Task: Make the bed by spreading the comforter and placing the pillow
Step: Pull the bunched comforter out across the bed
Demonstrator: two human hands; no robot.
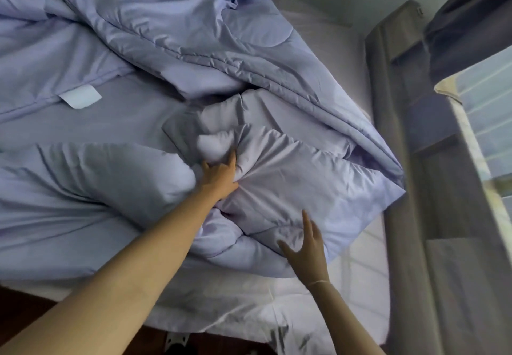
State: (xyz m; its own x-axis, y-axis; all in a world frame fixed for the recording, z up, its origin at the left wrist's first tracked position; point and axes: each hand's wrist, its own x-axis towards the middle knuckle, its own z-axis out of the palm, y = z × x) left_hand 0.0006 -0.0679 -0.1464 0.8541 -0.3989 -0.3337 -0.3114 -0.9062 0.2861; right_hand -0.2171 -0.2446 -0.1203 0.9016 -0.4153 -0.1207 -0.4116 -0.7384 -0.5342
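A lavender comforter [171, 49] lies crumpled in thick folds over most of the bed, with a white label near its left side. My left hand [220, 176] grips a bunched fold of the comforter at the middle of the frame. My right hand [307, 246] hovers with straight, spread fingers at the comforter's near right corner, touching or almost touching the fabric. A puffy lavender shape [110, 177] to the left of my left arm may be the pillow; I cannot tell for sure.
A white sheet [249, 307] covers the mattress, bare along the near and right edges. A grey padded bed frame [410, 160] runs along the right side. Beyond it hang a dark curtain [471, 22] and a bright window [493, 133]. Dark floor shows at the bottom left.
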